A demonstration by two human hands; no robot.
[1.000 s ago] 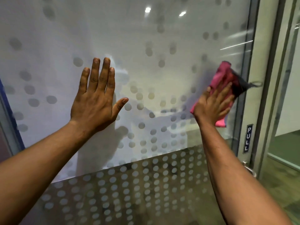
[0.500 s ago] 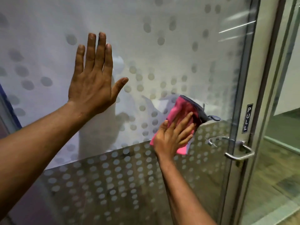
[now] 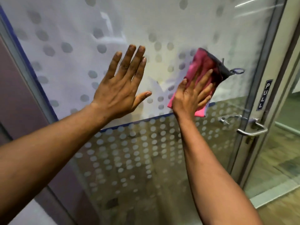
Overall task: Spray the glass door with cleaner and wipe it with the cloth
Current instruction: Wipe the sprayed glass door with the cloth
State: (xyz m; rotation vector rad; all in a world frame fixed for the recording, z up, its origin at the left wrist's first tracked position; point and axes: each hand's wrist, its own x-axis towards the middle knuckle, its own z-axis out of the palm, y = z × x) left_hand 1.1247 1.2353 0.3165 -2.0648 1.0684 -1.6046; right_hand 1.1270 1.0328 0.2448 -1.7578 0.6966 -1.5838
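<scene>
Here, in the head view, the left hand (image 3: 121, 90) is lying flat on the dotted frosted glass door (image 3: 78, 59), its fingers (image 3: 129, 62) spread open and holding nothing. The right hand (image 3: 191, 96) is pressing a folded pink cloth with a grey edge (image 3: 206, 65) against the glass, fingers splayed over it. A curved silver metal door handle (image 3: 250, 129) is sitting lower right, below a dark PULL sign (image 3: 264, 95).

Glass door (image 3: 162, 21) (cloth (image 3: 204, 65) against it)
</scene>
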